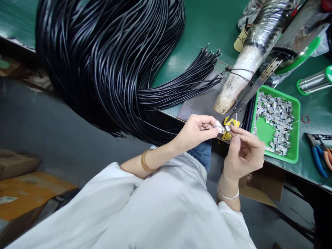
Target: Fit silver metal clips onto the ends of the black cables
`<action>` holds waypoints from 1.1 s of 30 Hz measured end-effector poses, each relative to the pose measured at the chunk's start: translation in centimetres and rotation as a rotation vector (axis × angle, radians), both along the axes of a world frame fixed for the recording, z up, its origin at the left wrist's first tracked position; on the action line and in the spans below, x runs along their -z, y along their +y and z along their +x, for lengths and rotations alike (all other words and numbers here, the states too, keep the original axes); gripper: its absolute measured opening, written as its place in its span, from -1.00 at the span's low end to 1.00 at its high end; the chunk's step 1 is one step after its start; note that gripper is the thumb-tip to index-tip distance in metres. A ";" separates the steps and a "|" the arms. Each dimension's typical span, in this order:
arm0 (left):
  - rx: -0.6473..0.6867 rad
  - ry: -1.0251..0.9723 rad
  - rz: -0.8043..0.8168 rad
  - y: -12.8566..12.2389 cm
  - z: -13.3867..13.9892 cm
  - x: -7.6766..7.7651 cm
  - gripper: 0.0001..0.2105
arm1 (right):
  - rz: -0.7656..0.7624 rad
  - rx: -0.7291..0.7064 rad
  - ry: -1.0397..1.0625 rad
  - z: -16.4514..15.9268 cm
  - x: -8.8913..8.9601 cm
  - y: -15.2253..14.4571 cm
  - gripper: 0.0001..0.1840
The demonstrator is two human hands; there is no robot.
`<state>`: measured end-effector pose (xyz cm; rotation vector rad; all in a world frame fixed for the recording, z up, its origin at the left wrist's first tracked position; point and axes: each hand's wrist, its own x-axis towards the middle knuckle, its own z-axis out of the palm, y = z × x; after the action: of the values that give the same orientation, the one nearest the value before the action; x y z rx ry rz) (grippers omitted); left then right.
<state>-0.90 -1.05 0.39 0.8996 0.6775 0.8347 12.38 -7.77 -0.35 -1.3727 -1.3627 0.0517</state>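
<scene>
Both of my hands meet at the front edge of the workbench, fingertips almost touching. My left hand, with white wraps on its fingertips, is closed in a pinch on small metal pieces that look like connectors. A small silver metal connector sits at the fingertips of my right hand, whose thumb and fingers are drawn together. Just behind the fingers is a yellow fixture at the bench edge. Beside my right hand stands a green tray holding many similar metal connectors.
A large bundle of black cables covers the left of the green bench, its stripped ends on a dark board. A soldering iron and a wrapped tube slant down above my hands. Solder spools and pliers lie right.
</scene>
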 end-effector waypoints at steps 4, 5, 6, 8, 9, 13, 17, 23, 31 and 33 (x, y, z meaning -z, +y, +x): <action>-0.038 0.037 0.033 0.0 0.0 0.0 -0.85 | -0.034 -0.013 0.033 0.3 0.2 0.3 -0.89; -0.043 0.043 0.031 0.0 0.0 0.0 -0.84 | -0.032 -0.005 -0.015 0.3 0.3 0.3 -0.88; -0.045 0.048 0.027 0.0 0.0 0.0 -0.83 | -0.027 0.004 -0.065 0.4 0.3 0.3 -0.87; -0.048 0.052 0.019 0.1 0.1 0.0 -0.82 | -0.002 0.013 -0.150 0.4 0.3 0.4 -0.83; -0.050 0.056 0.019 0.2 0.1 0.0 -0.82 | 0.015 0.015 -0.185 0.5 0.4 0.4 -0.81; -0.055 0.085 0.039 0.3 0.3 0.2 -0.85 | 0.092 0.041 -0.304 0.6 0.7 0.5 -0.77; -0.056 0.098 0.064 0.4 0.5 0.5 -0.90 | 0.141 0.025 -0.335 0.8 1.0 0.7 -0.77; -0.087 0.110 0.114 0.7 0.8 0.4 -0.93 | 0.043 0.009 -0.280 1.1 0.6 1.0 -0.77; -0.190 0.165 0.149 0.5 1.4 0.4 -0.89 | 0.007 -0.007 -0.235 0.9 -0.4 1.6 -0.77; -0.202 0.186 0.155 0.3 1.5 0.5 -0.87 | 0.009 -0.012 -0.231 0.9 -0.6 1.7 -0.77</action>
<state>0.64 -0.76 -0.13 1.0698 0.8856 1.0014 13.23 -6.12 0.27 -1.3951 -1.5605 -0.1076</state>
